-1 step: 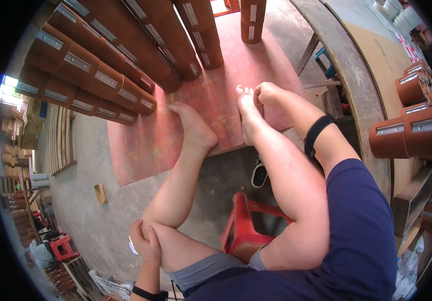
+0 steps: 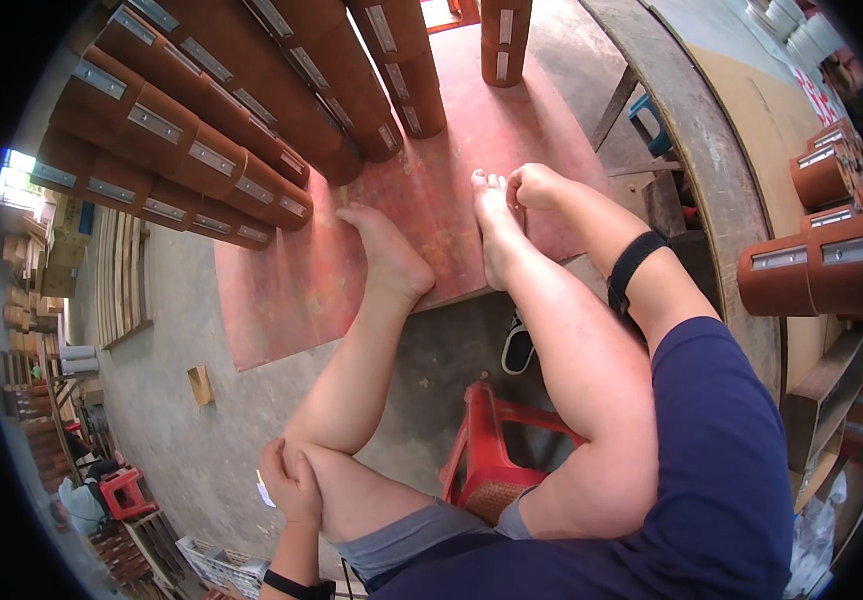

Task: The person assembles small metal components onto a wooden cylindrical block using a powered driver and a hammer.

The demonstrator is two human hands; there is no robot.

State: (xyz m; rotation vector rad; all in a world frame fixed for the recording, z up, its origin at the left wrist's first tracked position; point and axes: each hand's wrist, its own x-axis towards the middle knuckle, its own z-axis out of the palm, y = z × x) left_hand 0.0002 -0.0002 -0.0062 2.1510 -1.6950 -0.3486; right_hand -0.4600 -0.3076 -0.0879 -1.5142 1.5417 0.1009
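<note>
Bare right hand (image 2: 536, 185) is curled over the toes of the right foot (image 2: 496, 235), which rests near the front edge of the red board (image 2: 451, 130). Left hand (image 2: 291, 485) cups the left knee (image 2: 301, 440). Brown cylinders (image 2: 211, 110) lie along the board's far-left side; red plastic stool (image 2: 496, 455) below.

a workshop: rows of brown cylinders (image 2: 251, 130), stacked wood planks (image 2: 116, 270), concrete floor (image 2: 171, 400).

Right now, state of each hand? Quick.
Left hand: curled around the left knee, holding no object.
Right hand: fingers curled beside the toes of the right foot on the red board, holding no object.
</note>
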